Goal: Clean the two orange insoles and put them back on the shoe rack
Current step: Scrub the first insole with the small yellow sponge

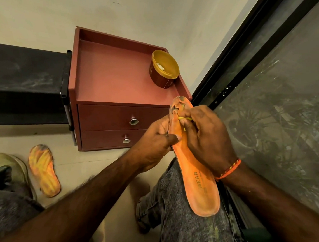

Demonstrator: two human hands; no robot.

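An orange insole (195,176) with a dirty, dark-stained toe lies over my right knee, heel toward me. My left hand (156,139) grips its left edge near the toe, thumb on top. My right hand (206,136) presses a small yellow tool (184,118) against the stained toe area. The second orange insole (44,171) lies flat on the floor at the left, also grimy at the toe. The black shoe rack (21,77) stands at the left against the wall.
A reddish two-drawer cabinet (111,86) stands ahead, with an open yellow tub (164,68) on its top right corner. A greenish shoe (6,171) sits at the far left on the floor. A dark glass door (277,102) runs along the right.
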